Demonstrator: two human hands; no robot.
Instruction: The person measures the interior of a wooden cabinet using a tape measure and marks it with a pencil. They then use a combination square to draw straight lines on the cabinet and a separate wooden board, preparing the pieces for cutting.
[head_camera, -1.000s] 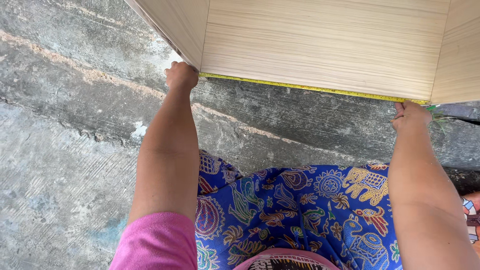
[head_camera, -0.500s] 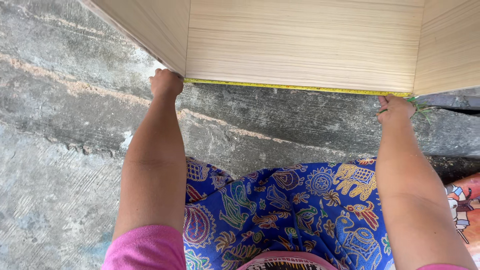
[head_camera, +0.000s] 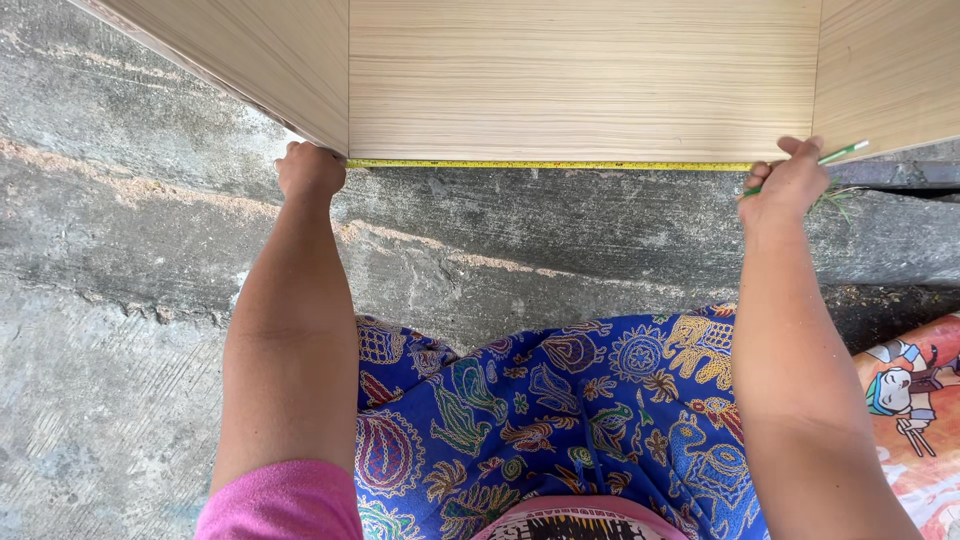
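Note:
A pale wood-grain box (head_camera: 580, 80) of panels stands on the concrete. Along its lower front edge runs a yellow tape measure (head_camera: 550, 165), stretched from one corner to the other. My left hand (head_camera: 308, 170) is closed on the tape's end at the left corner of the panel. My right hand (head_camera: 785, 185) pinches the tape at the right corner and also holds a green pencil (head_camera: 838, 153) that sticks out to the right.
Rough grey concrete (head_camera: 120, 300) with a line of sawdust lies below the box. My blue patterned skirt (head_camera: 560, 420) fills the lower middle. A printed cartoon mat (head_camera: 910, 400) lies at the right edge. A dark crack runs behind my right hand.
The view has shifted, so the box and both hands sit a little lower and further left. My hands still hold the tape against the same edge.

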